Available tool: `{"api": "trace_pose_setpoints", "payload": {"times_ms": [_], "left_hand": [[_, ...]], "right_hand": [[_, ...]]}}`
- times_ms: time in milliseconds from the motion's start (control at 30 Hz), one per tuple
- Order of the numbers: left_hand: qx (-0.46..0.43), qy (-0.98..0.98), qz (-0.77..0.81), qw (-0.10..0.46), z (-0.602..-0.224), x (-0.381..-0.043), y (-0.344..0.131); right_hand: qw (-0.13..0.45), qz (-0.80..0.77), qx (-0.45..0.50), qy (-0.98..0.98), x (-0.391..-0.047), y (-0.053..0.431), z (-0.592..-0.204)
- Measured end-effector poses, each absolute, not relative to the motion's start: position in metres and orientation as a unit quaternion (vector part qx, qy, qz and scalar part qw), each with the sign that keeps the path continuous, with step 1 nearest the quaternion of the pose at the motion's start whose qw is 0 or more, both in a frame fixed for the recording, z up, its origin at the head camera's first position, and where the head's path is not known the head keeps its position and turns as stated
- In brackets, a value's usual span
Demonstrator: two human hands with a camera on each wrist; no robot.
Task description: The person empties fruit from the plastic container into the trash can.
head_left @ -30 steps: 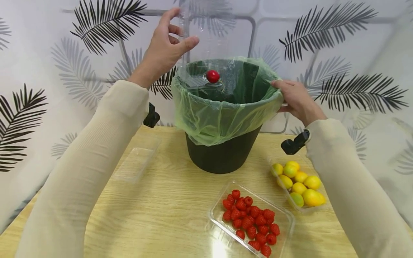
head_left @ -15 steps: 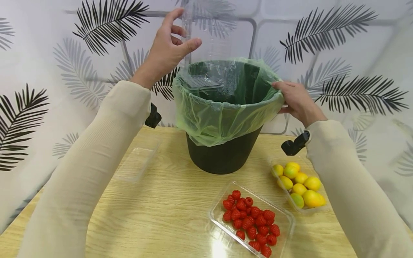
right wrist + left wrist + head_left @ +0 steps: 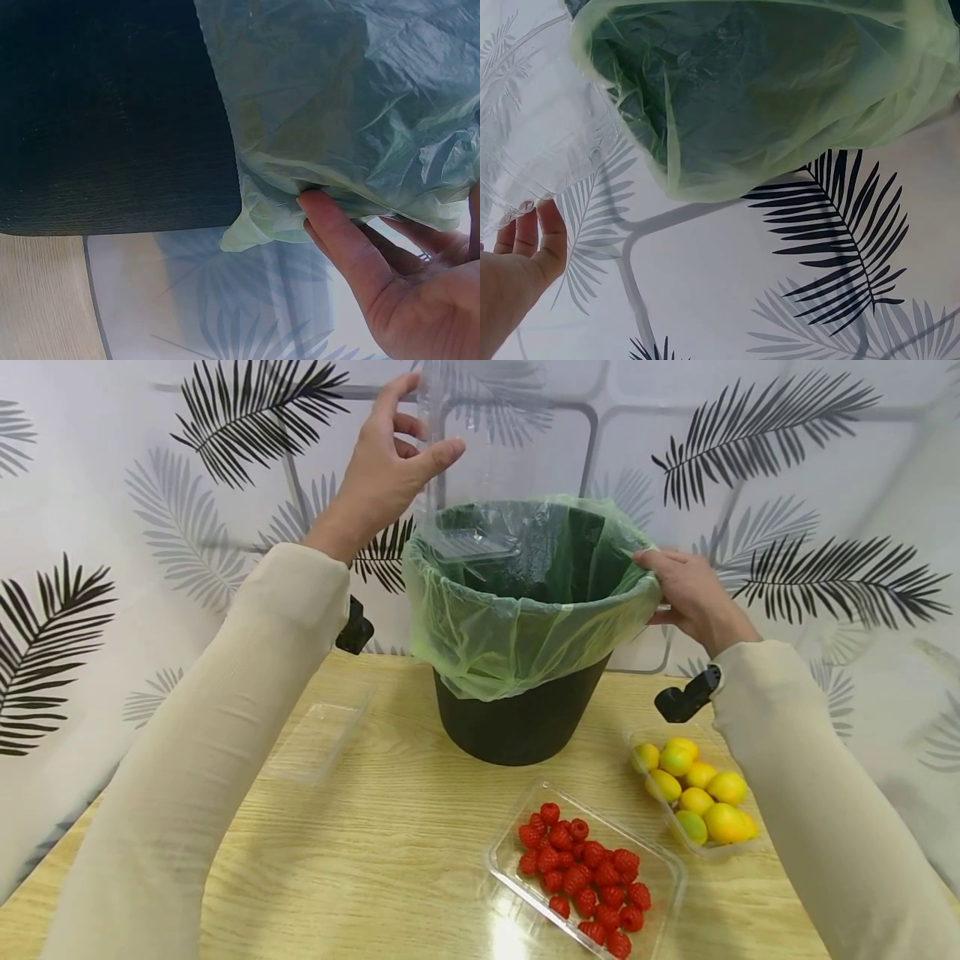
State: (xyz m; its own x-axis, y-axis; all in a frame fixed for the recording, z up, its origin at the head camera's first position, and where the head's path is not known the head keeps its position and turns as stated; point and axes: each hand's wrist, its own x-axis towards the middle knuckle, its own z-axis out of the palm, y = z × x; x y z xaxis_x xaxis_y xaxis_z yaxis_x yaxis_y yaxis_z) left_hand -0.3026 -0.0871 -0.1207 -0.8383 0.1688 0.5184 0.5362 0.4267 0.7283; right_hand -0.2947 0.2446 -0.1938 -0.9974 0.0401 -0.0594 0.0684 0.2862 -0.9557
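Note:
My left hand (image 3: 386, 468) grips a clear plastic container (image 3: 476, 545) by its side, with the thumb nearest the camera. The container stands tipped up over the mouth of a black trash can (image 3: 517, 731), its lower end inside the rim; nothing shows in it. A pale green trash bag (image 3: 510, 639) lines the can and hangs over its edge. My right hand (image 3: 693, 593) holds the can's right rim through the bag, thumb on top. In the right wrist view, fingers (image 3: 330, 225) press the bag from outside. The can's bottom is hidden.
A clear container with raspberries (image 3: 577, 868) sits at the front of the wooden table (image 3: 360, 877). Yellow lemon-like fruits (image 3: 697, 785) fill another container at right. A clear tray (image 3: 318, 735) lies at left. Behind the can hangs a leaf-patterned cloth (image 3: 750, 485).
A small round red item, which showed at the tipped container's lower end, has gone from sight by half a second ago. The left hand shifts only slightly; the right hand keeps its place.

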Motion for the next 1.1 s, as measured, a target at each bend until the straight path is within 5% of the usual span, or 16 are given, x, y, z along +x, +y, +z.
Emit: {"api": "trace_pose_setpoints", "payload": {"times_ms": [1100], "left_hand": [[-0.153,-0.825,-0.495,0.225,-0.106,-0.283,-0.159]], "right_hand": [[0.009,-0.584,0.028,0.811,-0.296,0.243,-0.195]]}}
